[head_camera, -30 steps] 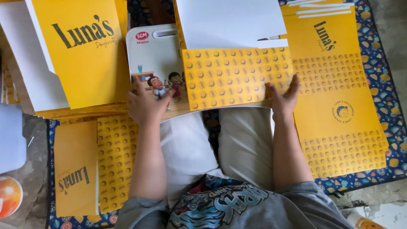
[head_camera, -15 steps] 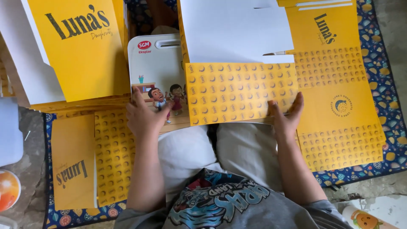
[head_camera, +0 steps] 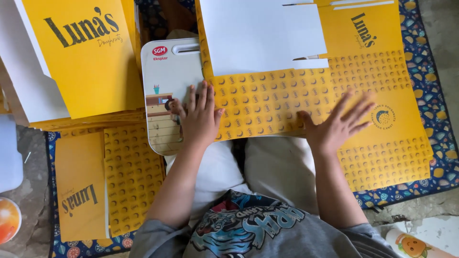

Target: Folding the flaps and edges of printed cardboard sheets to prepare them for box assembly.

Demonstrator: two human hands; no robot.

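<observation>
Both hands pressed flat on a yellow box sheet

The left hand and right hand, fingers spread and grasping nothing, rest on the patterned yellow box sheet lying over a white lap board.

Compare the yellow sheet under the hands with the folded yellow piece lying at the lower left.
The yellow sheet lies opened out across the lap board, its white inside flap showing; the folded piece lies closed on the patterned mat. Both the left hand and the right hand press the sheet; nothing touches the folded piece. Both share the yellow colour and a dotted panel.
</observation>
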